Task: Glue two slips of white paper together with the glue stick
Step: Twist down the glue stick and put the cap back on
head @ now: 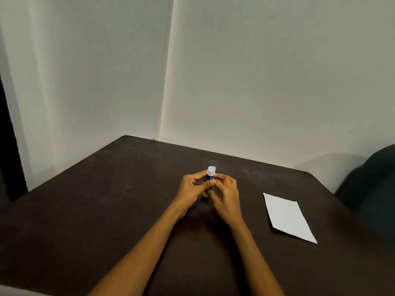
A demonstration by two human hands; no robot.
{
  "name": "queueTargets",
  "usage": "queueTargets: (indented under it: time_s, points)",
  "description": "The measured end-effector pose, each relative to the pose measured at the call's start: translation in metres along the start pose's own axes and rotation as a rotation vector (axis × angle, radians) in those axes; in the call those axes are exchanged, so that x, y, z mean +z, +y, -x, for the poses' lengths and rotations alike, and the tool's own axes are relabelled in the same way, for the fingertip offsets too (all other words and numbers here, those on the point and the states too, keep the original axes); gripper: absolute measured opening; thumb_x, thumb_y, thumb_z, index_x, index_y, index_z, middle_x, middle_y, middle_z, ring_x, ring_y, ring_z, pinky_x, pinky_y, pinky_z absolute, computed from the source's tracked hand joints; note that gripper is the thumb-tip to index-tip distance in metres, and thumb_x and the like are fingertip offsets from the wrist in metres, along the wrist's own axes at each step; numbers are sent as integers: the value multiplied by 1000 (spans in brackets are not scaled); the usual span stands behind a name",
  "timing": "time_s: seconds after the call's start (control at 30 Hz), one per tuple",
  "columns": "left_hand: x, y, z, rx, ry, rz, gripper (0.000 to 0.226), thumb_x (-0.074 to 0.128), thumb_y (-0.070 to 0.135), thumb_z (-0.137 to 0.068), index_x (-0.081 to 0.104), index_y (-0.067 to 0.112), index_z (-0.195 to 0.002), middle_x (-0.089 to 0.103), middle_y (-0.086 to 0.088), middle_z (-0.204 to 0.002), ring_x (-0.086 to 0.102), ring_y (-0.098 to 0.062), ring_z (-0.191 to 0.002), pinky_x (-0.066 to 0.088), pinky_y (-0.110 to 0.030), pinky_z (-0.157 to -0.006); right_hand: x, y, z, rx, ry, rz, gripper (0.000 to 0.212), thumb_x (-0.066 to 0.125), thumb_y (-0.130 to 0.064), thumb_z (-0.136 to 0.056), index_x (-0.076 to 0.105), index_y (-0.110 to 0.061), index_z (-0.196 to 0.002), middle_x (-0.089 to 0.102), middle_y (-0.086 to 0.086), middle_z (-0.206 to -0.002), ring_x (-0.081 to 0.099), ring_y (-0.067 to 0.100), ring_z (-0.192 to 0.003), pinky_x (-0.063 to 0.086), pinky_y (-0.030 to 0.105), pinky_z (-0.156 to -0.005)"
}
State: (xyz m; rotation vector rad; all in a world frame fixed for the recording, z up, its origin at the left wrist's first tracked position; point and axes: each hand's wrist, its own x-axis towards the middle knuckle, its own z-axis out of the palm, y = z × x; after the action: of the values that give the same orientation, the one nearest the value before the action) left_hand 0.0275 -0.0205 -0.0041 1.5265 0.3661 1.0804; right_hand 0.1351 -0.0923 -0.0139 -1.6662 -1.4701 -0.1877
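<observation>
Pale grey walls meet in a corner behind a dark brown matte tabletop (106,210), which carries all task items. Near its centre, a small cylindrical glue stick with a blue body, white upper end and yellow base (210,175) is held upright, clear of the surface or just above it. The left hand (192,190) pinches the blue body between thumb and curled fingers; the right hand (227,196) has its fingers curled round the same body from the opposite side. Whether the white end is a cap or the open collar cannot be told. To the right of the glue stick, well apart, a flat white rectangular paper slip (288,217) lies on the tabletop; only one outline is visible, so a second slip may lie beneath it. Judged handling: the stick is light, rigid and smooth plastic, best gripped at mid-body. The paper is thin, limp and easily creased; lift it at a corner or edge.
</observation>
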Motion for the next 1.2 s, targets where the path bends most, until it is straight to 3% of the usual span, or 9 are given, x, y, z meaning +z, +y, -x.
queueTargets:
  time_s: [0.17, 0.37, 0.5, 0.63, 0.77, 1.0, 1.07, 1.13, 1.2]
  points:
    - [2, -1, 0, -24, -10, 31, 36, 66, 8, -83, 62, 19, -117, 68, 16, -104, 63, 6, -100, 49, -9, -79, -1, -3, -1, 82, 119, 127, 20, 74, -34, -73, 61, -22, -82, 52, -8, -97, 44, 10, -97, 37, 29, -78]
    - [-1, -2, -4, -60, 76, 81, 35, 66, 11, -83, 63, 9, -118, 68, 13, -106, 63, 1, -103, 51, -25, -91, 2, 0, -3, 28, 45, 142, 20, 66, -41, -81, 65, -26, -94, 47, -12, -98, 37, 3, -96, 32, 25, -77]
    - [-1, -3, -5, -63, 172, 101, 26, 66, 10, -83, 66, 20, -107, 69, 7, -101, 65, 3, -91, 51, -11, -76, 5, 3, 0, 199, -48, 13, 30, 66, -46, -79, 56, -30, -102, 43, -14, -99, 49, 3, -86, 37, 18, -60]
    - [-5, -5, -10, -113, 333, 103, 26, 67, 15, -83, 66, 13, -108, 68, 8, -90, 63, -1, -82, 49, -6, -65, 7, 5, -4, 289, -220, 60, 52, 57, -49, -85, 44, -30, -131, 47, -7, -101, 51, 9, -88, 39, 24, -65]
    - [-4, -6, -10, -116, 332, 25, 30, 68, 11, -82, 64, 6, -111, 66, -3, -92, 60, -4, -77, 49, -7, -65, 8, 4, -9, 262, -249, 94, 22, 55, -44, -87, 59, -29, -103, 59, -5, -89, 55, 14, -85, 41, 29, -66]
    - [3, -4, -6, -111, 190, -21, 33, 64, 2, -84, 57, -4, -116, 65, -12, -95, 64, -10, -66, 53, -12, -65, -4, 6, -8, 496, 164, -487, 23, 66, -27, -84, 48, -19, -71, 56, -4, -68, 48, 9, -65, 39, 26, -61]
    - [7, -7, -5, -103, 126, -88, 34, 63, -2, -83, 58, -4, -117, 65, -14, -92, 64, -3, -58, 53, -13, -64, -8, 5, -11, 490, 277, -742, 12, 65, -21, -86, 53, -20, -88, 65, -5, -77, 58, 12, -76, 46, 26, -66]
    - [8, -10, -5, -101, 77, -148, 37, 64, -2, -82, 59, -2, -119, 65, -12, -90, 62, 1, -52, 52, -11, -59, -11, 4, -13, 448, 351, -981, 27, 60, -15, -90, 52, -21, -114, 70, -7, -90, 65, 8, -89, 54, 22, -73]
    - [9, -11, -5, -105, 45, -199, 39, 66, 0, -81, 60, 1, -119, 66, -10, -91, 60, 1, -51, 50, -11, -57, -15, 4, -14, 435, 379, -1103, 29, 56, -12, -92, 52, -19, -120, 69, -3, -98, 65, 9, -92, 55, 19, -78]
